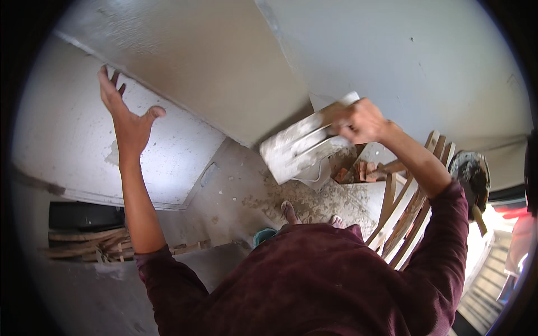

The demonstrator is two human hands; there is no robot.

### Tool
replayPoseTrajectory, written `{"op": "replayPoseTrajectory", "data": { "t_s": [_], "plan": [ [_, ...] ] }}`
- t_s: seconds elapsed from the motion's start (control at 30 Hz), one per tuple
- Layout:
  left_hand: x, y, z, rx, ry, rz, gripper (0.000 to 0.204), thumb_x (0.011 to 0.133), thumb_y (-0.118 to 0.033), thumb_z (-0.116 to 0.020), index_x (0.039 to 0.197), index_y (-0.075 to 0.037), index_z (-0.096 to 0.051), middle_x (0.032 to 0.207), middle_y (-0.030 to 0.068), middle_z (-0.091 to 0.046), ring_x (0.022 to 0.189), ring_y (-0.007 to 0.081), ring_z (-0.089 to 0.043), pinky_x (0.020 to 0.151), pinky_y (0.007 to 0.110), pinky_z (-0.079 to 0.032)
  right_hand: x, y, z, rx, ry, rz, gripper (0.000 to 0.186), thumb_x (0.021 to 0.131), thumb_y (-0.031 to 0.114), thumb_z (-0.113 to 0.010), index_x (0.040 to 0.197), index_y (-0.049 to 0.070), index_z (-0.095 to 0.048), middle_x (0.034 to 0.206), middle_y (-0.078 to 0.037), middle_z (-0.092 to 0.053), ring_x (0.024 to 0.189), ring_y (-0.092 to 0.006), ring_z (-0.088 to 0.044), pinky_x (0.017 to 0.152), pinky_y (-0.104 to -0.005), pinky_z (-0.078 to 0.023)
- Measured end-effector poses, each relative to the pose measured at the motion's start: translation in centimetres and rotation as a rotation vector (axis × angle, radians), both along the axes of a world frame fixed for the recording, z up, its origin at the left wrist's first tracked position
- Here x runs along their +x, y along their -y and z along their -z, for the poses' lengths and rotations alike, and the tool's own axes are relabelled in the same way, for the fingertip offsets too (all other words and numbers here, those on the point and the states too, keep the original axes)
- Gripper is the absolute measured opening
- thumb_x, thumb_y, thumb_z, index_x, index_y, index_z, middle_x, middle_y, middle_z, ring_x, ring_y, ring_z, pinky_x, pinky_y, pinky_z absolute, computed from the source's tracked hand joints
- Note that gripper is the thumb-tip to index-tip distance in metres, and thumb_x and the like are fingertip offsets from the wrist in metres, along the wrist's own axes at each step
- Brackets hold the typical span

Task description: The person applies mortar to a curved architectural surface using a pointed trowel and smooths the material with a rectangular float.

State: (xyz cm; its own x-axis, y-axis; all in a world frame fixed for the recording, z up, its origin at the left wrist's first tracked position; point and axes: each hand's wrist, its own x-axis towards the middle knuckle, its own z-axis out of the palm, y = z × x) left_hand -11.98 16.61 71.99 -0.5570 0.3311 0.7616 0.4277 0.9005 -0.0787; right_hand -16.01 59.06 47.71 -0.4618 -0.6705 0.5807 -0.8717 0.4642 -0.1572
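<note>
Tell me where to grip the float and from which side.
Probably best to take the float by its upper-right end, coming from the right, where the right hand holds it: its broad, flat board slants away down-left. Blur hides the exact handle shape.

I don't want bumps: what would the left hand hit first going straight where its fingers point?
Probably the brownish wall past the white panel, though the depth between wall and left hand is unclear.
</note>
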Motion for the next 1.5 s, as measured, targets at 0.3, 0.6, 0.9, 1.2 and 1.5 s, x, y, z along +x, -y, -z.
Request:
{"op": "replayPoseTrajectory", "data": {
  "t_s": [0.3,0.6,0.9,1.2,1.5],
  "plan": [
    [-6.4,4.9,10.3,-0.339,0.009,0.081,0.089,0.073,-0.036,-0.081,0.143,-0.006,-0.036,0.148,0.0221,-0.034,0.134,0.0418,-0.036,0.112,0.053,-0.027,8.4,2.5,2.8,-1.437,1.330,0.255,0.035,0.103,0.041,-0.044,0.094,0.008,-0.049,0.062,-0.002,-0.048,0.039,-0.0111,-0.045,0.033,-0.0275,-0.041],
    [-14.2,3.6,16.6,0.232,-0.149,0.784,0.078,0.093,-0.059,-0.042,0.143,0.002,-0.037,0.148,0.0208,-0.037,0.135,0.0372,-0.036,0.112,0.049,-0.026,11.4,17.2,8.9,-2.034,1.387,0.509,0.045,0.100,0.048,-0.049,0.098,0.003,-0.049,0.062,0.000,-0.043,0.041,-0.0111,-0.039,0.037,-0.0290,-0.038],
    [-15.4,-1.7,14.5,0.198,-0.606,0.884,0.069,0.104,-0.043,-0.022,0.149,0.009,-0.019,0.158,0.0277,-0.006,0.149,0.0360,-0.005,0.120,0.051,-0.006,10.1,19.6,12.0,-2.091,1.426,0.654,0.042,0.101,0.047,-0.046,0.096,0.006,-0.049,0.064,0.003,-0.041,0.041,-0.0050,-0.037,0.033,-0.0233,-0.037],
    [-15.8,-1.5,15.0,0.236,-0.681,0.887,0.070,0.105,-0.046,-0.016,0.147,0.009,-0.023,0.155,0.0296,-0.016,0.148,0.0372,-0.010,0.119,0.055,-0.010,9.2,19.7,14.7,-2.140,1.552,0.266,0.029,0.101,0.040,-0.040,0.096,0.011,-0.046,0.059,0.006,-0.036,0.040,-0.0041,-0.032,0.034,-0.0224,-0.033],
    [-15.7,-1.5,15.2,0.254,-0.680,0.869,0.071,0.105,-0.046,-0.011,0.146,0.011,-0.024,0.155,0.0295,-0.017,0.148,0.0373,-0.012,0.120,0.054,-0.012,10.2,21.8,6.3,-2.022,1.480,0.394,0.035,0.100,0.039,-0.040,0.097,0.006,-0.048,0.058,0.004,-0.034,0.040,-0.0064,-0.029,0.036,-0.0234,-0.028]
  ]
}}
